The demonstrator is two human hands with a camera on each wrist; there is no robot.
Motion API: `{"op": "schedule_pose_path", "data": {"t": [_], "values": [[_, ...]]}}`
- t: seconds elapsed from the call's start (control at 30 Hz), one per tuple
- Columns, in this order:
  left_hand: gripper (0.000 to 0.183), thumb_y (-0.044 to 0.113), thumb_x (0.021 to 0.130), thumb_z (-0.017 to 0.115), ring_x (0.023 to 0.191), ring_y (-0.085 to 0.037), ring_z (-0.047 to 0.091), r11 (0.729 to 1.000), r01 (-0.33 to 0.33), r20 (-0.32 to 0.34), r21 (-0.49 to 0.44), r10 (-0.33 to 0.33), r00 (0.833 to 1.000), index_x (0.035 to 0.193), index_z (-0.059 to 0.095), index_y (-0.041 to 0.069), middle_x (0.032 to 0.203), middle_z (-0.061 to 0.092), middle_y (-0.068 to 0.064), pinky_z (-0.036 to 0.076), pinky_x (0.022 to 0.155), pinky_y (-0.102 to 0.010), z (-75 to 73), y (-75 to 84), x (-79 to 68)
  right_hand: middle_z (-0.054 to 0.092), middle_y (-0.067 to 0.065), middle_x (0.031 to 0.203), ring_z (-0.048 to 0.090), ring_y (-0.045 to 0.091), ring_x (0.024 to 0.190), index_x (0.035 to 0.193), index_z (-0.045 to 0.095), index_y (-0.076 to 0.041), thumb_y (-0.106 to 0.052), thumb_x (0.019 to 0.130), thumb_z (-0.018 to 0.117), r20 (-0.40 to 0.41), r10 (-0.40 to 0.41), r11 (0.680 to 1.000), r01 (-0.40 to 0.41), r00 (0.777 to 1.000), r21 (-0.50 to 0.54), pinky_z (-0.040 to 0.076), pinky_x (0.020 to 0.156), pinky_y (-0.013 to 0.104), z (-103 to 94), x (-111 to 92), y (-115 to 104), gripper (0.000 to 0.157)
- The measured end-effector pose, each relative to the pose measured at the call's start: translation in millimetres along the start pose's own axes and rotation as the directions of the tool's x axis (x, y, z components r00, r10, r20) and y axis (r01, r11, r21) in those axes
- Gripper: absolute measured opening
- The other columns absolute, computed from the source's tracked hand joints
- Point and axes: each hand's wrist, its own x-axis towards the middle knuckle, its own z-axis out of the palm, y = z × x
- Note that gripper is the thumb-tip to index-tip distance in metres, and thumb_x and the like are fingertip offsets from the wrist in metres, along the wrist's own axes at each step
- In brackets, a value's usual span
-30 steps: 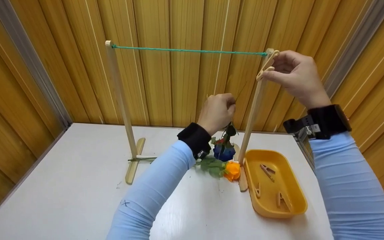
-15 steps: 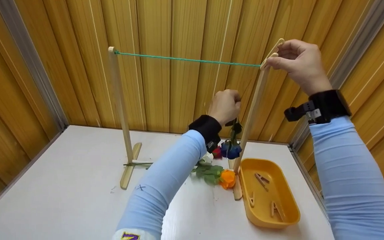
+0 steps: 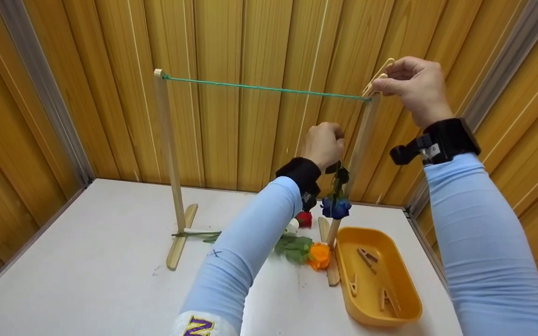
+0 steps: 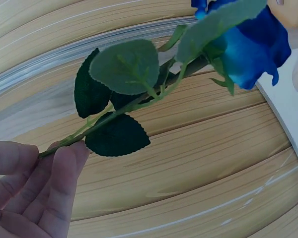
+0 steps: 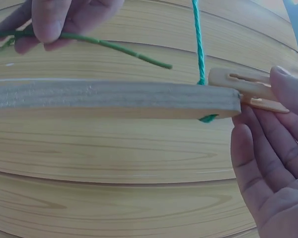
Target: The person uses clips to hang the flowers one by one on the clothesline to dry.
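Note:
My left hand point(image 3: 323, 144) pinches the stem of a blue artificial rose point(image 3: 336, 206), which hangs bloom down beside the right post point(image 3: 364, 130). In the left wrist view, thumb and fingertips hold the green stem point(image 4: 97, 126) below its leaves. A wooden clothespin point(image 3: 378, 79) is pinched in my right hand point(image 3: 416, 88) at the top of that post. The right wrist view shows the clothespin point(image 5: 238, 82) overlapping the post's end, next to the knotted green string point(image 5: 200, 49). The stem's free end point(image 5: 154, 62) pokes out past my left fingers, apart from the string.
The green string point(image 3: 259, 87) spans to the left post point(image 3: 170, 149). On the white table point(image 3: 87, 261) lie an orange rose point(image 3: 319, 256), a red rose point(image 3: 304, 219) and a white one, partly behind my left arm. A yellow tray point(image 3: 414, 298) with several clothespins stands right of the posts.
My right hand has raised the clothespin from beside the post to its top. My left hand has shifted right with the blue rose. The head view has tilted slightly.

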Motion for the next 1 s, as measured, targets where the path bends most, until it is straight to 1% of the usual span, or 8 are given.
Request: {"op": "schedule_pose_path", "data": {"t": [0.07,0.13,0.2,0.3,0.5,0.67,0.9,1.0], "values": [[0.019,0.008,0.102,0.061,0.097,-0.019,0.071,1.000,0.003,-0.016,-0.021,-0.003,1.000,0.106,0.079,0.007,0.105,0.077,-0.005,0.055,0.082,-0.026,0.6,1.0,1.9,0.074,-0.001,0.081,0.070,0.009,0.071,0.092,0.074,-0.002,0.005,0.083,0.083,-0.008,0.001,1.000,-0.001,1.000,0.011,0.056,0.067,0.018,2.0,1.5,-0.6,0.015],[0.019,0.008,0.102,0.061,0.097,-0.019,0.071,0.999,0.000,-0.035,-0.042,-0.002,0.999,0.108,0.079,0.007,0.106,0.077,-0.005,0.055,0.082,-0.026,1.1,1.9,3.3,0.074,-0.002,0.081,0.070,0.009,0.072,0.092,0.074,-0.002,0.004,0.084,0.082,-0.014,-0.004,1.000,0.004,1.000,-0.004,0.055,0.067,0.019,3.7,2.4,-1.5,0.013],[0.019,0.008,0.102,0.061,0.097,-0.019,0.072,0.999,-0.009,-0.054,-0.050,0.006,0.999,0.108,0.079,0.007,0.107,0.077,-0.005,0.055,0.082,-0.025,1.2,3.5,4.8,0.074,-0.004,0.081,0.070,0.008,0.073,0.092,0.074,-0.003,0.003,0.085,0.082,-0.018,-0.005,0.999,0.004,1.000,-0.036,0.055,0.068,0.018,5.2,2.6,-2.7,0.012],[0.018,0.010,0.102,0.062,0.095,-0.018,0.072,0.999,-0.011,-0.081,-0.050,0.007,0.997,0.107,0.079,0.008,0.105,0.078,-0.004,0.055,0.080,-0.024,0.9,6.5,6.1,0.072,-0.005,0.081,0.070,0.007,0.074,0.090,0.075,-0.004,0.003,0.085,0.081,-0.020,0.008,0.998,-0.009,1.000,-0.057,0.056,0.070,0.018,7.2,3.0,-3.3,0.011],[0.016,0.009,0.101,0.064,0.093,-0.018,0.072,0.997,-0.022,-0.116,-0.075,0.013,0.993,0.104,0.079,0.007,0.102,0.078,-0.005,0.054,0.080,-0.024,0.3,9.6,8.7,0.072,-0.003,0.081,0.069,0.009,0.075,0.089,0.075,-0.004,0.004,0.084,0.082,-0.036,0.062,0.998,-0.063,0.997,-0.006,0.056,0.071,0.018,8.9,2.5,-1.2,0.011],[0.015,0.010,0.101,0.065,0.091,-0.017,0.072,0.995,-0.036,-0.125,-0.093,0.024,0.992,0.104,0.079,0.007,0.101,0.078,-0.005,0.054,0.079,-0.023,-2.0,11.0,10.9,0.073,-0.002,0.081,0.069,0.010,0.075,0.090,0.075,-0.003,0.002,0.083,0.084,-0.043,0.079,0.996,-0.077,0.996,0.048,0.055,0.070,0.019,11.0,-0.2,0.1,0.011],[0.015,0.012,0.102,0.065,0.089,-0.015,0.071,0.992,-0.042,-0.111,-0.119,0.029,0.993,0.105,0.079,0.008,0.101,0.077,-0.004,0.053,0.076,-0.021,-5.5,17.0,11.5,0.072,-0.001,0.082,0.068,0.010,0.074,0.087,0.075,-0.005,0.000,0.083,0.085,-0.059,0.074,0.996,-0.070,0.996,0.063,0.055,0.068,0.019,11.1,-3.1,0.0,0.011],[0.015,0.012,0.102,0.065,0.090,-0.015,0.071,0.992,-0.046,-0.103,-0.119,0.033,0.994,0.106,0.079,0.008,0.102,0.077,-0.003,0.053,0.076,-0.021,-7.3,18.7,10.7,0.072,0.000,0.082,0.068,0.010,0.074,0.086,0.075,-0.004,-0.001,0.083,0.085,-0.057,0.078,0.994,-0.073,0.995,0.087,0.055,0.068,0.020,10.2,-4.2,0.1,0.011]]}}
